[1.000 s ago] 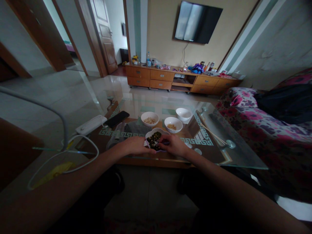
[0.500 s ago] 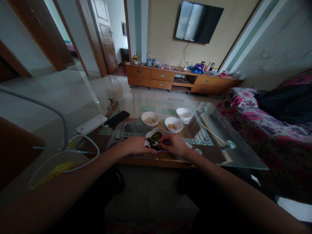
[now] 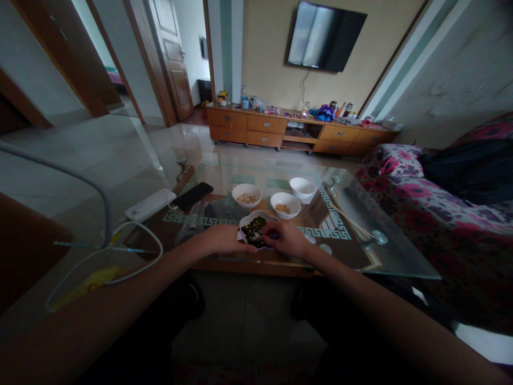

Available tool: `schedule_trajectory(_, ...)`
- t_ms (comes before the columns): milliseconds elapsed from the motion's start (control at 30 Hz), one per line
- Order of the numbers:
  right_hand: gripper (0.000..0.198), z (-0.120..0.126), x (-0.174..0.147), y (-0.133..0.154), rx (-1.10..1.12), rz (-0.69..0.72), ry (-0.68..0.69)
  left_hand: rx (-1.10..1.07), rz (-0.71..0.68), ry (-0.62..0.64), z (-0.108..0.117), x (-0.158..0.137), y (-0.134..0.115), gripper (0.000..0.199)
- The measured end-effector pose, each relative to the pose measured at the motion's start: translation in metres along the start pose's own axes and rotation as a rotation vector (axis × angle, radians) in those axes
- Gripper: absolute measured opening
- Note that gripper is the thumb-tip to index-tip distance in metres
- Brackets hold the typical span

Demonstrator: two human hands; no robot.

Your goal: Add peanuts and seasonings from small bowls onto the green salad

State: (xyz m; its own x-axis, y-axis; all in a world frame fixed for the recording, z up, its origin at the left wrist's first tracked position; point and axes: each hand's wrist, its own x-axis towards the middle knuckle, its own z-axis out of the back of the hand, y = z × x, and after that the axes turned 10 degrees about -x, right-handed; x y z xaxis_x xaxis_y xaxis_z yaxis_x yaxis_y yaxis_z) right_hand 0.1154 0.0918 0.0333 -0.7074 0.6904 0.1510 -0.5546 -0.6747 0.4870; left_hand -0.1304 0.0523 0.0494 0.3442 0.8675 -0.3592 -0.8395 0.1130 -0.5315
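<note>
A white bowl of mixed dark green and pale small pieces stands near the front edge of the glass table. My left hand grips its left side, thumb along the near rim. Over the right part of the bowl, my right hand is closed in a pinch with its fingertips at the pieces; what they hold is too small to make out. Just behind stand a white bowl of pale pieces, a white bowl of yellowish pieces and another white bowl.
On the left of the glass table lie a black phone and a white power strip with a looping cord. Two chopsticks rest at the right. A flowered sofa stands beyond that side.
</note>
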Motion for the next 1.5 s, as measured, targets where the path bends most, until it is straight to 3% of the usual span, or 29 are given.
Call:
schedule_trajectory(367, 0.004, -0.001, 0.0, -0.001, 0.005, 0.0, -0.004, 0.004, 0.042, -0.014, 0.003, -0.004, -0.007, 0.086)
schedule_trajectory(567, 0.005, -0.001, 0.0, -0.001, -0.004, -0.02, 0.014, 0.006, 0.034, 0.021, 0.005, -0.005, -0.011, 0.077)
schedule_trajectory(1167, 0.003, -0.001, 0.0, -0.002, 0.004, 0.003, -0.009, -0.002, 0.019, 0.012, 0.002, -0.002, -0.004, 0.083)
schedule_trajectory(1367, 0.013, 0.012, -0.001, -0.001, 0.064, -0.002, -0.148, -0.004, 0.007, 0.028, 0.003, -0.002, -0.005, 0.081)
schedule_trajectory(1500, 0.024, 0.028, -0.002, -0.02, 0.089, -0.091, -0.403, -0.012, -0.003, 0.023, 0.003, -0.002, -0.006, 0.088)
